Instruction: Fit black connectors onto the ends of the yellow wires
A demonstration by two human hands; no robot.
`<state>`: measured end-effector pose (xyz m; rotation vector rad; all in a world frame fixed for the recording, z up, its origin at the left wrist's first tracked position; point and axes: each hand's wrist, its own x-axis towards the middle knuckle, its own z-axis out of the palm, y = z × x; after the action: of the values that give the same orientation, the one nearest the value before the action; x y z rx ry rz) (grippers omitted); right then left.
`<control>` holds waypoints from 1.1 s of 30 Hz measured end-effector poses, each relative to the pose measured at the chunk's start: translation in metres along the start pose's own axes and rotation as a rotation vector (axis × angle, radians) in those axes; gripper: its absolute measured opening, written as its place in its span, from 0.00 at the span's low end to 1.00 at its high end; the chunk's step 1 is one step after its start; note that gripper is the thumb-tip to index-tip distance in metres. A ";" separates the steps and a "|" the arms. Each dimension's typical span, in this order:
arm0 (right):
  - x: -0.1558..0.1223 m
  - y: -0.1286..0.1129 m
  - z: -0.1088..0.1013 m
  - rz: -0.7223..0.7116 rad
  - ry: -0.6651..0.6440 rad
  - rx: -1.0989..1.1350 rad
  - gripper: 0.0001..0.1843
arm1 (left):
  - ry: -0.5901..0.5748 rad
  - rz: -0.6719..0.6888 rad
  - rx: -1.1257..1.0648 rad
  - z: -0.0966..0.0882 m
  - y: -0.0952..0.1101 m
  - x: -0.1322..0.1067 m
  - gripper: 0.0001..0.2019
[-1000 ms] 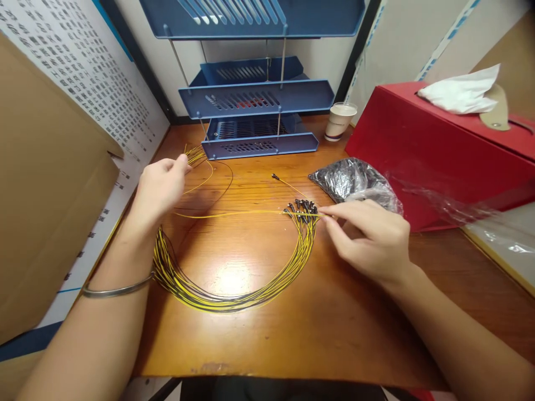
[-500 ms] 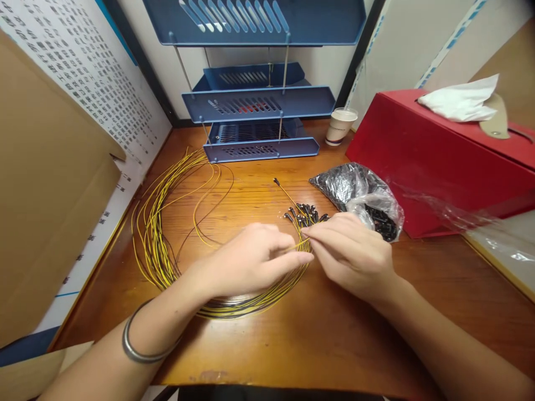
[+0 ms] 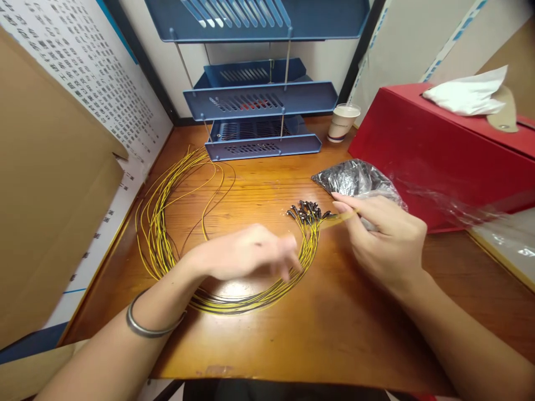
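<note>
A coil of yellow and black wires (image 3: 159, 239) lies on the desk, its loop running beneath my left hand. At the coil's right end, several black connectors (image 3: 307, 211) are bunched together. My left hand (image 3: 251, 253) hovers over the lower part of the loop, its fingers apart and blurred, with nothing visible in them. To the right of the connectors, my right hand (image 3: 384, 234) is closed with thumb and forefinger pinching a yellow wire (image 3: 336, 218), which is smeared by motion. Behind that hand lies a clear plastic bag of black parts (image 3: 349, 175), partly covered by it.
A blue tiered rack (image 3: 263, 147) stands at the back, with a paper cup (image 3: 343, 123) beside it. The red tissue box (image 3: 430, 150) is at the right, tissue sticking out. Cardboard (image 3: 54, 195) and a printed sheet (image 3: 96, 72) line the left side.
My right hand has moved right and up, drawing the yellow wire with it. My left hand has come off the wire. The single connector that stuck up behind the bunch is no longer there.
</note>
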<state>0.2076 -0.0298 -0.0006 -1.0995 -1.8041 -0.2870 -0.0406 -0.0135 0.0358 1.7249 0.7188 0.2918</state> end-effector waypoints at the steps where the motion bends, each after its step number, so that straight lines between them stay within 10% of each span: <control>1: -0.001 -0.001 0.000 0.008 0.005 0.008 0.11 | 0.048 0.023 -0.056 -0.001 -0.003 0.002 0.40; 11: 0.001 -0.020 -0.011 -0.182 0.033 0.176 0.25 | -0.160 -0.130 -0.505 0.000 -0.014 0.018 0.44; 18: -0.002 -0.039 -0.010 -0.295 -0.156 0.324 0.09 | 0.140 -0.103 -0.672 0.031 -0.007 0.022 0.28; 23: -0.009 -0.034 -0.005 -0.434 -0.364 0.311 0.16 | 0.342 -0.031 -0.688 0.029 -0.008 0.024 0.20; 27: -0.008 -0.033 -0.009 -0.141 -0.257 0.375 0.19 | 0.444 -0.002 -0.526 0.030 -0.009 0.026 0.23; 33: -0.007 -0.047 -0.007 0.355 -0.119 0.528 0.13 | 0.016 0.015 -0.274 0.047 0.001 0.016 0.25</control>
<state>0.1757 -0.0647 0.0097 -1.0370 -1.6128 0.4525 -0.0021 -0.0411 0.0206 1.4694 0.6456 0.3963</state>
